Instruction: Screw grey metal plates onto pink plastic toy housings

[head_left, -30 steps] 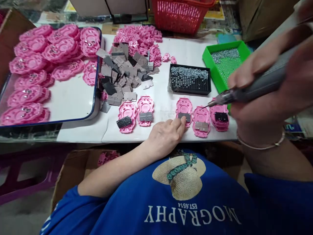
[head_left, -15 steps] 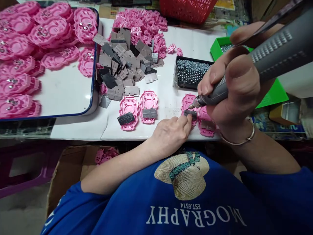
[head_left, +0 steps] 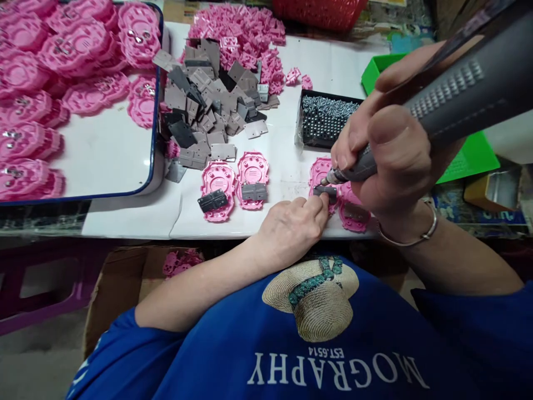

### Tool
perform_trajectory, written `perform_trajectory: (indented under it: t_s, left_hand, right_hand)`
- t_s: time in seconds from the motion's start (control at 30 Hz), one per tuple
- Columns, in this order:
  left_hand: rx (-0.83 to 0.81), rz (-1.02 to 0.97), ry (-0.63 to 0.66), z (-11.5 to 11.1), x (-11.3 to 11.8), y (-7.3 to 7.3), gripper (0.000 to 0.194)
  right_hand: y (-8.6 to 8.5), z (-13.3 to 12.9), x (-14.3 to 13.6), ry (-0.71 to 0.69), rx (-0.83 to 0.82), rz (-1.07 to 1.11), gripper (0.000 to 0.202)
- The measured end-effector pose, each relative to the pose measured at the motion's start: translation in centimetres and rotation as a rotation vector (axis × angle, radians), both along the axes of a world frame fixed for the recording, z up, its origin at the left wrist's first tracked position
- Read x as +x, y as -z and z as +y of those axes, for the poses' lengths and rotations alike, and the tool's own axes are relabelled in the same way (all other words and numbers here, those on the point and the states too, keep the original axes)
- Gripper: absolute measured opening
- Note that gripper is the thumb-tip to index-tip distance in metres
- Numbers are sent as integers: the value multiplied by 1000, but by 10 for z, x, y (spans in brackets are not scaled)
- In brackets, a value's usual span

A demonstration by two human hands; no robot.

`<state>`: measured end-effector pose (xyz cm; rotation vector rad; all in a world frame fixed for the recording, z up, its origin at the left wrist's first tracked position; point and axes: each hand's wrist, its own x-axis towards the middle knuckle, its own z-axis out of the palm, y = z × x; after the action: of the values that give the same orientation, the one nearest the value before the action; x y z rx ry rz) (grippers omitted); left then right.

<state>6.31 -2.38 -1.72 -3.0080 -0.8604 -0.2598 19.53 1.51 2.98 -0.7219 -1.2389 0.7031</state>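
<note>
My right hand is wrapped round a grey electric screwdriver, its tip down at a dark metal plate on a pink shell. At the lower edge of that shell, my left hand has its fingers bent together and presses against it; what its fingertips grip is hidden. A second pink shell with a plate lies just to the right, partly behind my right hand. Further left, two pink shells lie side by side, each with a grey plate across its lower part.
A blue-rimmed white tray holds stacked pink shells at left. Metal plates and small pink parts are heaped behind. A black box of screws, a green tray and a red basket stand toward the back and right.
The camera view has shifted slightly. My right hand and the screwdriver have moved a little left in the picture; my left hand stays at the same shell.
</note>
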Motion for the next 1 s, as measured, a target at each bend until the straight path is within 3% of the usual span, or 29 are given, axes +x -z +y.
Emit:
perform_trajectory:
  t_s: [0.23, 0.37, 0.47, 0.57, 0.7, 0.9, 1.0]
  left_hand:
    - [18, -30, -14, -1, 1, 5, 37]
    - [57, -144, -62, -1, 1, 6, 32]
    - [47, -230, -96, 3, 2, 1, 35]
    - [-17, -225, -86, 11, 4, -4, 50]
    - [-88, -162, 38, 19, 5, -2, 45]
    - [-21, -350, 15, 13, 8, -3, 34]
    - [-36, -209, 70, 7, 21, -11, 37]
  right_hand:
    - [11, 9, 3, -70, 113, 7, 19]
    - [-5, 10, 14, -52, 134, 25, 27]
    - [-28, 5, 29, 69, 204, 83, 30]
    - [-41, -3, 48, 204, 239, 53, 31]
    - [-34, -12, 76, 286, 270, 44, 27]
    - [-27, -25, 101, 341, 296, 28, 33]
    - [-32, -33, 104, 383, 217, -13, 39]
